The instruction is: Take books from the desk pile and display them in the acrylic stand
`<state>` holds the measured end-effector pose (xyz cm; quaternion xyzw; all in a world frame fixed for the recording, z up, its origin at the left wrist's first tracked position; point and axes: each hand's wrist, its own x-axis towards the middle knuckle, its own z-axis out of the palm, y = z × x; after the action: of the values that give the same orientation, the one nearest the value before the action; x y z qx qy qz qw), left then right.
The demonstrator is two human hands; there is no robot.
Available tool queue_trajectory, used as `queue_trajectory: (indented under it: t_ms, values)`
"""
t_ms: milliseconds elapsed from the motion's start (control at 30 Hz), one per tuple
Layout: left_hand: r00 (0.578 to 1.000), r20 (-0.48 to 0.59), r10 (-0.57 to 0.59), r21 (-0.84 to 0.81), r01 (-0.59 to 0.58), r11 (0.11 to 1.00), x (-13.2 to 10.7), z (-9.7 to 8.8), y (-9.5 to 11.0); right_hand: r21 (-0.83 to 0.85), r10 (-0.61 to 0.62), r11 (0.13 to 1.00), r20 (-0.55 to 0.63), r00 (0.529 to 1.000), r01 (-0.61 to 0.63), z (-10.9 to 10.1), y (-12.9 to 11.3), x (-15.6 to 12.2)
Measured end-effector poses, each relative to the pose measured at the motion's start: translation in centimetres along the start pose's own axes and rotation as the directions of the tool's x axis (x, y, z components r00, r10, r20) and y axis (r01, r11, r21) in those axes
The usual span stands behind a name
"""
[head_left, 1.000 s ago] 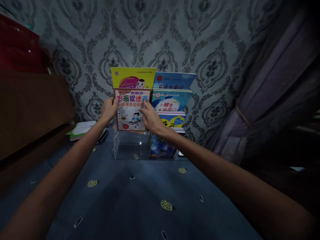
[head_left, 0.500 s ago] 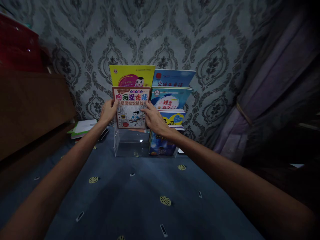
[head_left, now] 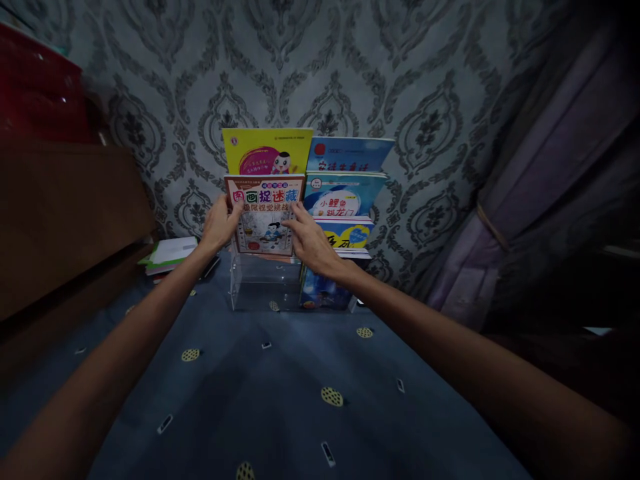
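Observation:
A brown-bordered picture book stands upright in the left column of a clear acrylic rack. My left hand grips its left edge, thumb on the cover. On its right edge, my right hand holds on with thumb and fingers, some of them hidden behind the book. A yellow book rises from the tier behind. The rack's right column holds a pale blue book, a blue-green book, a yellow-and-blue book and a dark blue book, partly covered by my right hand.
The rack stands on a dark blue patterned cloth against a wallpapered wall. To the left are a stack of books and a brown wooden cabinet with a red bag on top. A purple curtain hangs at the right.
The brown-bordered book's top edge has tipped slightly toward me, and my left thumb lies further over its cover. Both hands keep their hold. The view has shifted slightly.

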<state>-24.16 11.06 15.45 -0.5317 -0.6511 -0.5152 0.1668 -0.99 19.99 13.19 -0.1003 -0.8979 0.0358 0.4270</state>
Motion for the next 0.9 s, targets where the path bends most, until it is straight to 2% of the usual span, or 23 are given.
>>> queue_trajectory:
  t_ms: [167,500,900]
  values:
    - [1.0,-0.012,0.015,0.017,-0.015,1.0,-0.3,-0.1,0.1,0.013,-0.003,1.0,-0.006,1.0,0.003,0.2,-0.4,-0.2]
    - [0.999,0.037,0.001,-0.007,-0.001,1.0,-1.0,-0.6,0.3,0.018,0.016,1.0,0.002,1.0,-0.016,0.1,-0.8,-0.9]
    - [0.999,0.044,-0.007,0.027,0.006,1.0,-1.4,-0.2,0.1,0.005,0.038,0.999,0.02,0.999,-0.038,0.1,-0.7,-1.5]
